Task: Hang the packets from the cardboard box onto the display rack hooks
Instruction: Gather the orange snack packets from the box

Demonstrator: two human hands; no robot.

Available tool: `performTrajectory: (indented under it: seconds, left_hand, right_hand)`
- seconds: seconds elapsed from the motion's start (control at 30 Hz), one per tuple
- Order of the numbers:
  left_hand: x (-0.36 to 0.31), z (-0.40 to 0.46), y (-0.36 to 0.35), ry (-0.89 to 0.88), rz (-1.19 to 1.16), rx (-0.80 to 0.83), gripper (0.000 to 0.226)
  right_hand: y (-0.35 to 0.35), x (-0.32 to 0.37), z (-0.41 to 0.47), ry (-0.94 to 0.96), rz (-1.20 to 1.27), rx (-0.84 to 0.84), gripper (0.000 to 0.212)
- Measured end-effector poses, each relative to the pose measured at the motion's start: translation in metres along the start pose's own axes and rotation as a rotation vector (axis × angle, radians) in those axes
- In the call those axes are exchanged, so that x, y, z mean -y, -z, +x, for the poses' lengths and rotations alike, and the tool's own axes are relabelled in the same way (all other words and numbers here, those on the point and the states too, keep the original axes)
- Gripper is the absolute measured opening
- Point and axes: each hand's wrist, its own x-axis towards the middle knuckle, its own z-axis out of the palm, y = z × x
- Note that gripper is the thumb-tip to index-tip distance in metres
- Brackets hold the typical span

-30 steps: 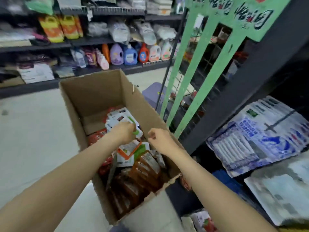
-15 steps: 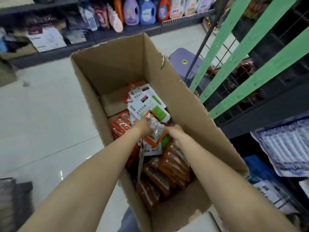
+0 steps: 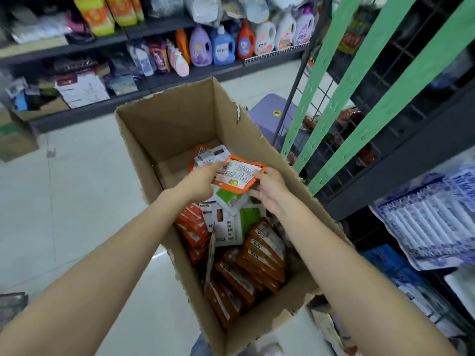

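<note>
An open cardboard box (image 3: 177, 129) stands in front of me, filled with orange, red and white-green packets (image 3: 257, 255). Over the box, both hands hold one orange-edged packet (image 3: 239, 173) flat, its printed back up. My left hand (image 3: 200, 181) pinches its left edge. On the other side my right hand (image 3: 270, 188) grips the right edge from below. The display rack (image 3: 331, 98), with green hanging strips over a dark wire grid, rises to the right of the box.
Detergent bottles (image 3: 223, 46) and bags fill dark shelves across the aisle. A purple stool (image 3: 272, 116) sits behind the box beside the rack. Blue-white packaged goods (image 3: 431, 222) lie on a shelf at right. Pale tiled floor spreads to the left.
Both hands have lifted an orange-edged packet out of the pile and hold it above the box. The view has tilted up, showing more of the far shelves.
</note>
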Motion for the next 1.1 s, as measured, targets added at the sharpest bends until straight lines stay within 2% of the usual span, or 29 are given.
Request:
performTrajectory:
  seconds: [0.07,0.17,0.23,0.33,0.47,0.6,0.7,0.77,0.83,0.93,1.0,1.1]
  left_hand:
    - [-0.014,-0.011,0.014,-0.107,0.002,-0.07,0.065]
    - [-0.044,-0.028,0.038,-0.2,-0.085,-0.344,0.034]
    - [-0.067,-0.04,0.053,-0.217,-0.138,-0.45,0.02]
    - [-0.106,-0.058,0.073,-0.267,-0.199,-0.497,0.01]
    - [-0.166,-0.074,0.091,-0.377,-0.274,-0.448,0.014]
    - [-0.245,-0.09,0.107,-0.537,-0.264,-0.425,0.023]
    - [-0.308,-0.106,0.111,-0.692,-0.293,-0.406,0.015]
    - [-0.346,-0.114,0.108,-0.782,-0.373,-0.361,0.009]
    - [-0.383,-0.121,0.102,-0.871,-0.419,-0.335,0.013]
    - [-0.435,-0.136,0.09,-0.978,-0.52,-0.273,0.006]
    - [-0.465,-0.146,0.079,-1.024,-0.638,-0.213,0.006]
    - [-0.505,-0.157,0.061,-1.058,-0.715,-0.158,0.01]
  right_hand:
    - [0.004,0.014,-0.017,-0.003,0.052,0.018,0.03]
    - [0.017,0.037,-0.051,0.02,0.179,0.081,0.018]
    - [0.03,0.054,-0.072,0.029,0.245,0.123,0.02]
    - [0.06,0.073,-0.1,0.058,0.087,0.086,0.018]
    - [0.102,0.101,-0.145,0.277,-0.281,-0.085,0.029]
    - [0.145,0.143,-0.226,0.647,-0.252,-0.195,0.04]
    - [0.176,0.16,-0.283,0.836,-0.231,-0.263,0.045]
    - [0.201,0.161,-0.312,0.926,-0.173,-0.339,0.049]
    - [0.225,0.157,-0.337,0.997,-0.146,-0.408,0.047]
    - [0.26,0.147,-0.363,1.129,-0.208,-0.541,0.028]
    - [0.283,0.142,-0.373,1.176,-0.197,-0.66,0.024]
    - [0.311,0.14,-0.387,1.202,-0.143,-0.841,0.036]
